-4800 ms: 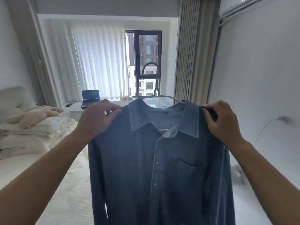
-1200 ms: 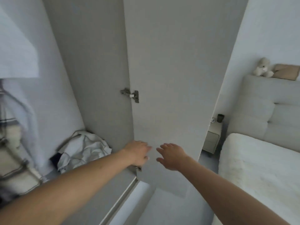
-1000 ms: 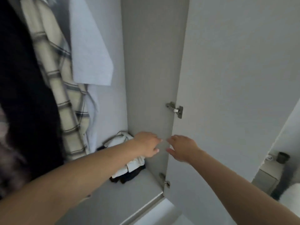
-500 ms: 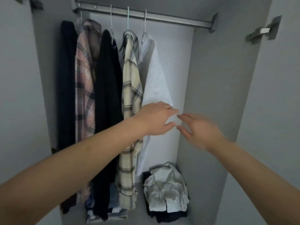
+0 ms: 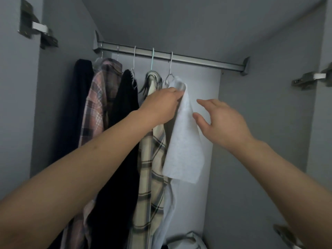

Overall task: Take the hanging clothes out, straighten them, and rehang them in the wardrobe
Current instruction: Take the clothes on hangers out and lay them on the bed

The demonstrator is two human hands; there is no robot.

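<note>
hands: left [image 5: 162, 103] now grips white shirt [image 5: 183, 141] shoulder | right [image 5: 222, 121] spread, raised beside it

Dim, cool grey light fills the wardrobe [image 5: 269, 105], coming from behind the camera; the back panel beside the white shirt [image 5: 183, 150] is brightest, while the dark garment [image 5: 115, 159] sinks into near-black without detail. The wide lens bends the rail [image 5: 197, 60] and side walls outward at the edges. Hinges at the corners are smeared, and overall sharpness is soft.
</note>
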